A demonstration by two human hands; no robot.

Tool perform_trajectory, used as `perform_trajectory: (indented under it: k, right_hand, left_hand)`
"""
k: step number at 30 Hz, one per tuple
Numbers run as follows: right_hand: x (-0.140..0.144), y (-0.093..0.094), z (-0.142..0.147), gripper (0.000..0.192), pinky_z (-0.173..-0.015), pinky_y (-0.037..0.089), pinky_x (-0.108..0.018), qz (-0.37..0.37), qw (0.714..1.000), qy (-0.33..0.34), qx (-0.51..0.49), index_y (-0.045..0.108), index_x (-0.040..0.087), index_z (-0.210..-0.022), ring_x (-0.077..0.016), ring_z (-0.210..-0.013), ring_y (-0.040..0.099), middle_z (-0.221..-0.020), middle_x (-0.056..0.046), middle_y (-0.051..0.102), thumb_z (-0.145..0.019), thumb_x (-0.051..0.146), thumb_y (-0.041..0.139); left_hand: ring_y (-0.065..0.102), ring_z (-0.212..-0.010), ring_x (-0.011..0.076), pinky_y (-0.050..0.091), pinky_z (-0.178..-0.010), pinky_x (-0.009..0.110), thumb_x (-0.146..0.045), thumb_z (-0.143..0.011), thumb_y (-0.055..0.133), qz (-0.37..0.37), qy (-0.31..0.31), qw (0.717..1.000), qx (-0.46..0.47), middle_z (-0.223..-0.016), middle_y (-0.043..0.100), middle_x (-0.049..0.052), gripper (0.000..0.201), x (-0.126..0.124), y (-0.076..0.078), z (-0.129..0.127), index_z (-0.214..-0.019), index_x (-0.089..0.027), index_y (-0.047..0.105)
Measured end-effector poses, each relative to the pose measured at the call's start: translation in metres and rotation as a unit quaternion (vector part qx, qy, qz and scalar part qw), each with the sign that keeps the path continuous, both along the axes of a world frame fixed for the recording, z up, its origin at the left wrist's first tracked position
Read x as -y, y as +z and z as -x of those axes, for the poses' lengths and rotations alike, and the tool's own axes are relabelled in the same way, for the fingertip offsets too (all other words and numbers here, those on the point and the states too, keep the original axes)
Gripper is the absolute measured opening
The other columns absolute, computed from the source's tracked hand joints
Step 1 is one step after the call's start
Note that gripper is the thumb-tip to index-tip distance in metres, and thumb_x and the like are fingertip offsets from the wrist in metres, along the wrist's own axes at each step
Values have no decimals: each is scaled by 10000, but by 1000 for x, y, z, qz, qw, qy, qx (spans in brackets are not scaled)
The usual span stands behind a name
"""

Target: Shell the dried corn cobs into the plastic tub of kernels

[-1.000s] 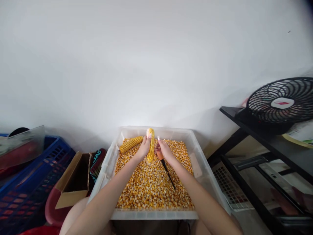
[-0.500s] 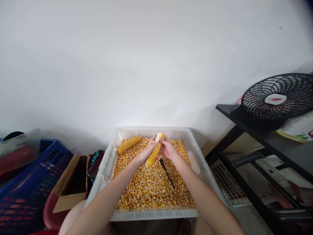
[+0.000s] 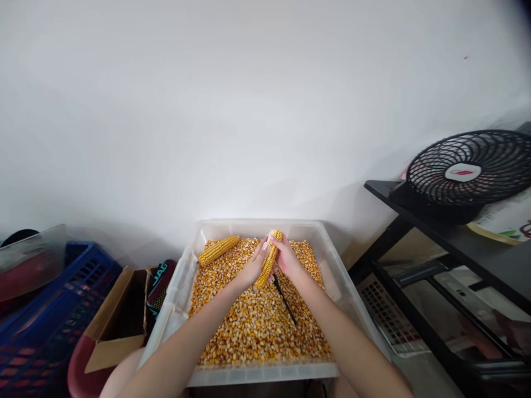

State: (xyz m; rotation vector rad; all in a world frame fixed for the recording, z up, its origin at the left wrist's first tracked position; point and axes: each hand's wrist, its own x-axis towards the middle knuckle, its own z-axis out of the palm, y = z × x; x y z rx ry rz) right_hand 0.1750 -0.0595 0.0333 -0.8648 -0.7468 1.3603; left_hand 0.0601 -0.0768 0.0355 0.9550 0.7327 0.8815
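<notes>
Bin (image 3: 337, 260): clear plastic, filled with loose corn kernels (image 3: 257, 326).
Corn cob (image 3: 269, 260): a second ago upright, now tilted with its tip to the right, over the kernels.
Left hand (image 3: 251, 266): fingers closed around the cob's lower part.
Right hand (image 3: 286, 258): has shifted up to grip the cob's tip; a black tool (image 3: 284, 299) lies beneath it.
Spare cob (image 3: 218, 250): unmoved, far left of the bin.

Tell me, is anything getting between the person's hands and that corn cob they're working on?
Nothing visible does. The left hand and right hand both grip the corn cob directly, over the loose kernels in the clear tub. A thin black tool pokes out below the right hand, beside the cob, not in between.
</notes>
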Motion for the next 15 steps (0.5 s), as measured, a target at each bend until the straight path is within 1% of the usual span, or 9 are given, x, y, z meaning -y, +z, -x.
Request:
perform_trajectory:
  k: [2, 4, 5, 7, 9, 11, 13, 15]
  right_hand:
    - [-1, 0, 0, 354, -594, 441, -270, 9, 999, -33, -3, 487, 238, -882, -140, -631, 538, -724, 38, 548, -618, 358, 689]
    - [-1, 2, 1, 385, -596, 443, -264, 11, 997, -77, -8, 467, 244, -900, -141, -647, 538, -731, 39, 535, -607, 355, 692]
    - [-1, 4, 1, 392, -603, 444, -261, 8, 995, -99, -7, 460, 244, -904, -140, -659, 537, -738, 38, 528, -607, 357, 691]
    - [0, 7, 2, 381, -613, 446, -254, 3, 991, -136, 14, 452, 241, -902, -136, -674, 534, -757, 32, 521, -626, 376, 678]
    - [2, 9, 3, 375, -594, 445, -251, 8, 985, -168, 46, 442, 241, -903, -133, -656, 525, -759, 29, 511, -647, 405, 660]
    - [3, 8, 4, 398, -557, 440, -250, 24, 977, -197, 71, 424, 248, -920, -132, -621, 511, -743, 33, 500, -645, 414, 659]
    - [3, 5, 4, 427, -543, 438, -251, 33, 971, -218, 88, 409, 253, -938, -131, -599, 503, -731, 40, 494, -628, 395, 667]
    - [1, 3, 3, 426, -551, 440, -251, 26, 968, -226, 103, 407, 256, -942, -129, -593, 500, -723, 48, 493, -621, 370, 664]
  left_hand:
    - [561, -424, 181, 422, -373, 269, -531, -778, 523, -23, 5, 999, -22, -607, 599, 32, 598, 0, 2, 0, -1272, -210, 422]
    - [561, -432, 167, 412, -373, 243, -514, -764, 557, -62, 19, 996, -67, -604, 597, 17, 630, 1, 3, -1, -1287, -208, 383]
    - [548, -421, 157, 404, -368, 233, -502, -755, 579, -80, 25, 992, -92, -589, 591, 9, 625, 1, 2, -1, -1269, -201, 391]
    - [520, -401, 146, 391, -355, 231, -509, -744, 591, -101, 23, 987, -127, -562, 578, 11, 533, 3, -2, -2, -1149, -180, 484]
    - [506, -390, 151, 380, -339, 243, -552, -749, 557, -95, 8, 987, -130, -544, 569, 31, 433, 5, -6, -4, -949, -168, 572]
    - [486, -364, 156, 362, -324, 254, -590, -752, 523, -76, -2, 991, -113, -505, 551, 38, 427, 7, -9, -7, -817, -175, 595]
    - [446, -320, 152, 339, -312, 262, -625, -745, 501, -50, -4, 994, -94, -452, 523, 28, 451, 9, -9, -10, -790, -187, 602]
    - [430, -306, 153, 335, -316, 272, -650, -736, 489, -31, -8, 996, -88, -438, 523, 28, 478, 11, -7, -11, -793, -191, 607]
